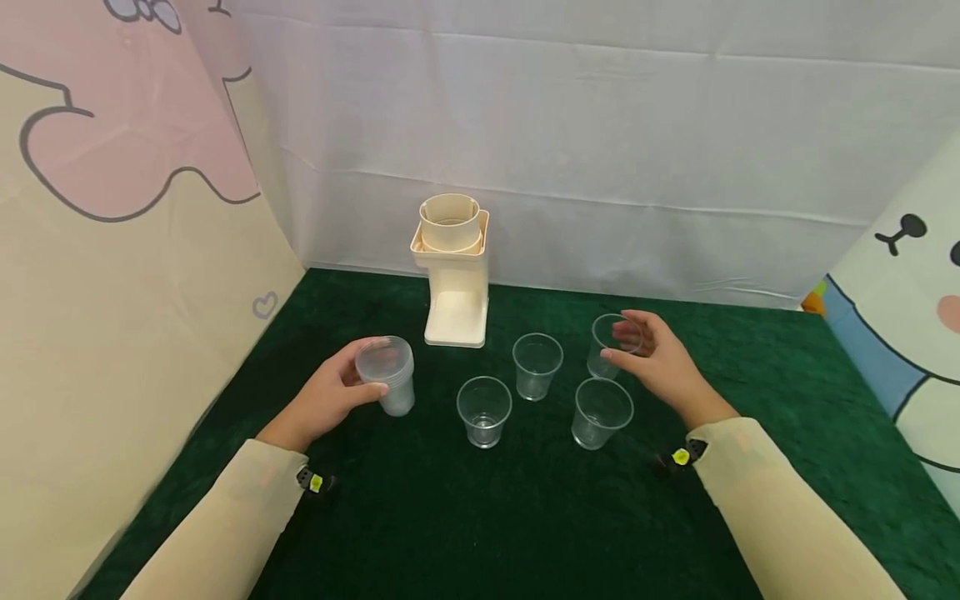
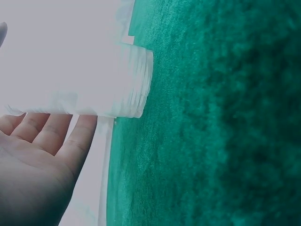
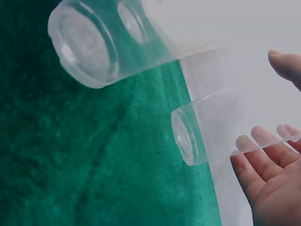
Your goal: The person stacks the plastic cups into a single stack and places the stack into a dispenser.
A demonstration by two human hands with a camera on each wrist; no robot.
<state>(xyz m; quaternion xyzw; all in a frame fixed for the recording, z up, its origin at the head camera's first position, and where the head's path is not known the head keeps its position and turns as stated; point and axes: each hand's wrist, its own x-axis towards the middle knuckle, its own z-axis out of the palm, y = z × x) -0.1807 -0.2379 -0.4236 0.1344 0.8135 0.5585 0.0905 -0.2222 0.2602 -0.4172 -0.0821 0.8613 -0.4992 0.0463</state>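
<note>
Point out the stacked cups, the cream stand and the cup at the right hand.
Stacked cups [image 1: 395, 375]: head view, on the layered rims.
Cream stand [image 1: 457, 277]: head view, on the upright column.
Cup [image 3: 214, 125] at the right hand [image 3: 280, 184]: right wrist view, on the clear side wall.

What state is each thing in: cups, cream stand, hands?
Left hand: gripping cup stack.
Cup stack: nested, mouths up.
Right hand: fingers around rear-right cup.
Rear-right cup: mouth up, looks empty.
Front-right cup: upright, looks empty.
Front-left cup: upright, looks empty.
Middle cup: upright, looks empty.
Cream stand: upright, round top open.
</note>
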